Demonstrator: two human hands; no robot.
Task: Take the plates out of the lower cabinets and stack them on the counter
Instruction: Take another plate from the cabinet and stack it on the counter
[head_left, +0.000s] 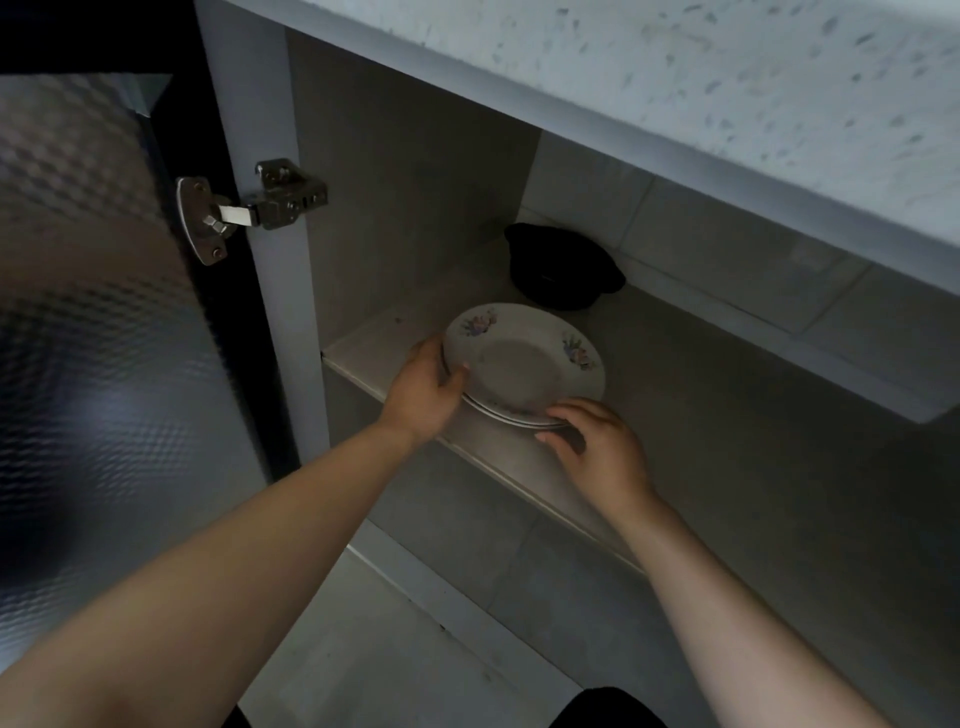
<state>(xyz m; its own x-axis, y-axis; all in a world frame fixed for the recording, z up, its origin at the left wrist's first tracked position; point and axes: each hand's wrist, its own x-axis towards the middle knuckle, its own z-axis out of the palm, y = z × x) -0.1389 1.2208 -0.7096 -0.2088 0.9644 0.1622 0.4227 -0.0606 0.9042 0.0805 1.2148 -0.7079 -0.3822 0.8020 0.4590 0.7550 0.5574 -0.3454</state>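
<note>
Door (104, 312) is hanging open at my left on its hinge (249, 208), and I am risking a knock against it on the way out; my left hand (426, 389) is curling round the left rim of the plates (524, 358), thumb on top; the stack is lying face up near the shelf (685, 374) front, round, so having no long axis; my right hand (597, 447) is pinching the near rim; tilting is likely sending the top plate sliding; the counter (727, 104) edge overhead is threatening the lift.
</note>
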